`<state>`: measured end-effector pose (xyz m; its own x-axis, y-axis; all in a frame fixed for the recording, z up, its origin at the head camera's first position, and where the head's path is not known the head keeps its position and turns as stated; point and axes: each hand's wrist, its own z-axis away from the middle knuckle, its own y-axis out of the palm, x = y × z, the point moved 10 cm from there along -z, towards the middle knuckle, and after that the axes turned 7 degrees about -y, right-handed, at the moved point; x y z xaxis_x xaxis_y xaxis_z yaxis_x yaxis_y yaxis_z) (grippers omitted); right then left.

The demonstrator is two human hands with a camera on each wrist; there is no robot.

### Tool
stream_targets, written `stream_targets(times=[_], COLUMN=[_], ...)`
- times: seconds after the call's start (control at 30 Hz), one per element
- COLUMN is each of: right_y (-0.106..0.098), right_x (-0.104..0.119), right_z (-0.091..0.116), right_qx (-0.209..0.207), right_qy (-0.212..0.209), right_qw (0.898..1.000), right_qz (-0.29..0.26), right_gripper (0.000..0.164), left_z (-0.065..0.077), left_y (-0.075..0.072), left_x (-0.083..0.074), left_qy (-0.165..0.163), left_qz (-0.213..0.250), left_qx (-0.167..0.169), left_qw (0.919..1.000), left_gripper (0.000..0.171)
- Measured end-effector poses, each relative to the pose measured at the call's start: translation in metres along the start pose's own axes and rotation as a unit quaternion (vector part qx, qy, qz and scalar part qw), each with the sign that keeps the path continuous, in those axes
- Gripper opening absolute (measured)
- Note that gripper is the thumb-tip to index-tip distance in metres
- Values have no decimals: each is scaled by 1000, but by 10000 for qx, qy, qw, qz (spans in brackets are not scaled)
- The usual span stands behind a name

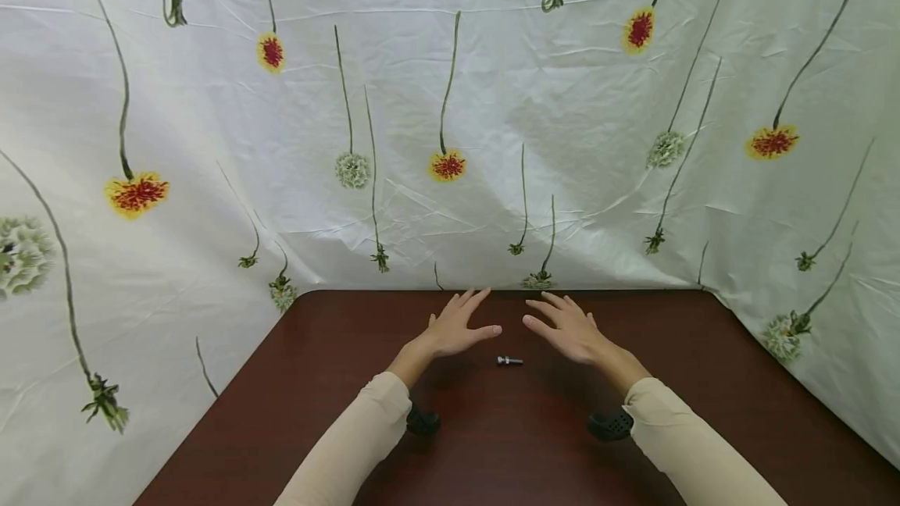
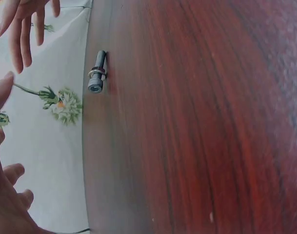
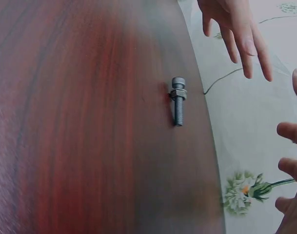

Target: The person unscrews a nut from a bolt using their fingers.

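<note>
A metal socket-head bolt [image 1: 509,361] with a nut [image 3: 178,94] threaded on near its head lies on the dark red-brown table. In the head view its head points left and its threaded end right. My left hand [image 1: 455,328] hovers to the left of the bolt, fingers spread and nothing held. On the other side my right hand [image 1: 568,330] is held up the same way, palm facing inward, also holding nothing. Both wrist views show the bolt [image 2: 97,73] apart from the fingers.
The wood-grain table [image 1: 337,350] has rounded far corners. Behind it and along its sides hangs a white cloth [image 1: 394,217] printed with flowers. A dark camera mount [image 1: 423,420] shows under the left wrist, and another mount [image 1: 610,425] under the right.
</note>
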<state>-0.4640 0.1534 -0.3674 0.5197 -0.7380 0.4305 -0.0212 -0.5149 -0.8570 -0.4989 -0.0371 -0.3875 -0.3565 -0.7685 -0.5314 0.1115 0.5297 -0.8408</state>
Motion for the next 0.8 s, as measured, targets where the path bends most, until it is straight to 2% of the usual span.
stream_targets(times=[0.23, 0.3, 0.47, 0.67, 0.8], right_y=[7, 10, 19, 33, 43], right_x=[1, -1, -4, -7, -9], right_z=[-1, -1, 0, 3, 6], right_qx=[-468, -615, -759, -496, -344], right_qy=[-128, -119, -68, 54, 244], right_qw=[9949, 9932, 9903, 9878, 9828], right_qz=[-886, -982, -1161, -1475, -1797], right_gripper=[60, 56, 47, 43, 38], left_z=[3, 4, 6, 9, 13], left_y=[6, 7, 12, 26, 31], left_x=[-3, -3, 1, 6, 7], left_qy=[283, 315, 156, -207, -391], left_qz=[776, 951, 1434, 2283, 2545], left_qx=[140, 124, 51, 295, 223], left_qw=[9965, 9949, 9895, 9729, 9660], left_gripper=[86, 85, 84, 65, 56])
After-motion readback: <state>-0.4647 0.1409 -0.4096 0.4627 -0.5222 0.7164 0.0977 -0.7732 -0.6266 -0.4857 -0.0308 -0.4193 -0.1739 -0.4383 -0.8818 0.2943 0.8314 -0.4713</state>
